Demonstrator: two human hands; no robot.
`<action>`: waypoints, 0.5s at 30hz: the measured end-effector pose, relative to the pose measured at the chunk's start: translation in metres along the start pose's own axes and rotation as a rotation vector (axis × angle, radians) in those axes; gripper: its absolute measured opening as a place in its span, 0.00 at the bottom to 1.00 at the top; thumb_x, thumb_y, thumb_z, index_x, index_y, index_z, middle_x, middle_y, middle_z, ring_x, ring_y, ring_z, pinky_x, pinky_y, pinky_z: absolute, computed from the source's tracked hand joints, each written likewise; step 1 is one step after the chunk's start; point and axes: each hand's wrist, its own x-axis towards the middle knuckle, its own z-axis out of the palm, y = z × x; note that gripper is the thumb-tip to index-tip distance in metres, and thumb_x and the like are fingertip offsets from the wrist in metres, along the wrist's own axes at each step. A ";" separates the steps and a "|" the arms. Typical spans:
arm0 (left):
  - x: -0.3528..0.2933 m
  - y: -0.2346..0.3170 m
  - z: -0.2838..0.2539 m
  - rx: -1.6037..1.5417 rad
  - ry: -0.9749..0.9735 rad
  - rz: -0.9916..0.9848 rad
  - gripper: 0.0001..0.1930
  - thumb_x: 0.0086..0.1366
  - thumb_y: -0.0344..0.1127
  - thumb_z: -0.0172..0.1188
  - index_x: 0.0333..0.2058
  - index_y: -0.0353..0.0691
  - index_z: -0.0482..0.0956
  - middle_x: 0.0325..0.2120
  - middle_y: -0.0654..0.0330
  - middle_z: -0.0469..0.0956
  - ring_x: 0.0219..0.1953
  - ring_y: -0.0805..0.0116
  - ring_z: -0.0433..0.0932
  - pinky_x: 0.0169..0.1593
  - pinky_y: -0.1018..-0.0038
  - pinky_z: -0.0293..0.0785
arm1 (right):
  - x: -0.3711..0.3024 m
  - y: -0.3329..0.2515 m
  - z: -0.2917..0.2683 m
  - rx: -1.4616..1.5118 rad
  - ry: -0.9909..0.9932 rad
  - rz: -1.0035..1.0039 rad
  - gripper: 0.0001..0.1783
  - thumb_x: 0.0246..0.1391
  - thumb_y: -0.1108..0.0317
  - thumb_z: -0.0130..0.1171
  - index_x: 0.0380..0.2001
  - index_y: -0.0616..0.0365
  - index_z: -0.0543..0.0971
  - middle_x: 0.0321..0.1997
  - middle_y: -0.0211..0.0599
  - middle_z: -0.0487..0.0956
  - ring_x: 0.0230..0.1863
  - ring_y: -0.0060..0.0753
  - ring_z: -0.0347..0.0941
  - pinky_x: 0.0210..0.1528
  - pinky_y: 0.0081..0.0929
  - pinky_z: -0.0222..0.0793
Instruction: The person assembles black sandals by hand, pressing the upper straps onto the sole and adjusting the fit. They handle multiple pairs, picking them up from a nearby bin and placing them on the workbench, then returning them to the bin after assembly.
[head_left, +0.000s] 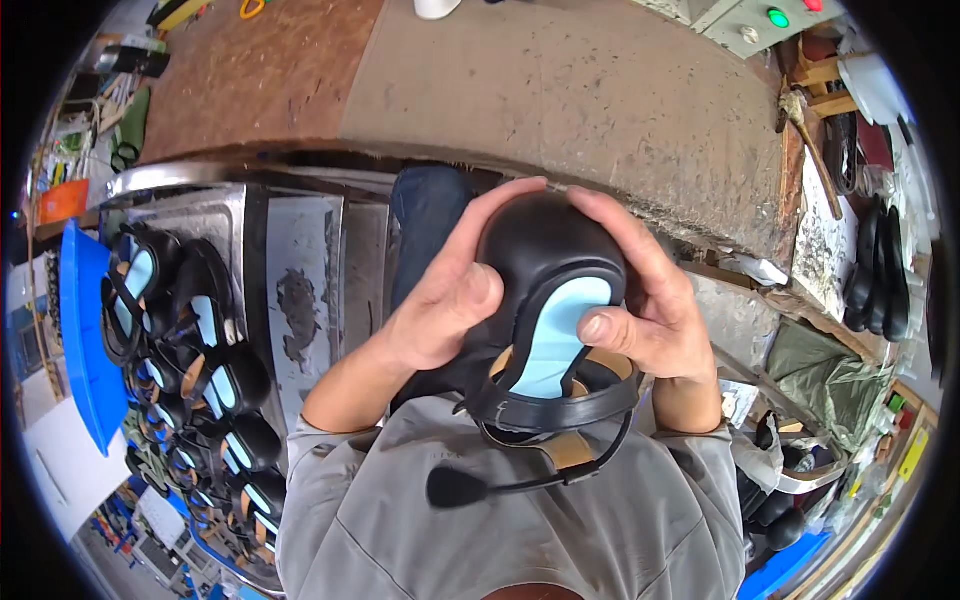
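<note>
Between my two hands is a black closed-toe sandal (545,232) with a light blue insole and a black ankle strap (540,412) lined in tan. Its rounded toe points away from me. My left hand (450,300) grips the left side of the toe, thumb raised on the near side. On the other side, my right hand (655,300) wraps the sandal's right edge, with its thumb at the edge of the blue insole. Below the sandal a black foam-tipped microphone (455,488) on a thin boom crosses in front of my grey shirt.
On my left, a metal-rimmed rack holds several similar black sandals (240,378) beside a blue tray (88,340). Ahead stretches a worn brown workbench (560,110). A control box (750,25) stands far right, with a hammer (815,150) and black shoes (878,275) nearer.
</note>
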 end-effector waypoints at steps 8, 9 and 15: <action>-0.020 0.000 0.015 0.148 0.095 0.103 0.42 0.61 0.49 0.59 0.62 0.30 0.47 0.56 0.49 0.60 0.58 0.61 0.62 0.61 0.67 0.56 | -0.004 -0.001 0.014 -0.195 0.012 -0.139 0.38 0.49 0.69 0.65 0.61 0.67 0.60 0.56 0.49 0.70 0.55 0.35 0.68 0.56 0.26 0.62; -0.021 -0.003 0.014 0.166 0.099 0.142 0.43 0.61 0.50 0.59 0.62 0.30 0.45 0.57 0.49 0.59 0.58 0.61 0.61 0.61 0.67 0.56 | -0.004 0.000 0.015 -0.216 0.014 -0.153 0.38 0.49 0.69 0.65 0.61 0.67 0.60 0.56 0.48 0.70 0.55 0.35 0.68 0.56 0.26 0.62; -0.033 -0.014 0.015 0.122 0.125 0.200 0.51 0.59 0.53 0.61 0.63 0.29 0.35 0.61 0.46 0.53 0.62 0.59 0.57 0.63 0.65 0.53 | -0.002 0.004 0.020 -0.103 0.026 -0.098 0.38 0.49 0.69 0.66 0.61 0.66 0.61 0.55 0.47 0.71 0.53 0.33 0.69 0.55 0.25 0.63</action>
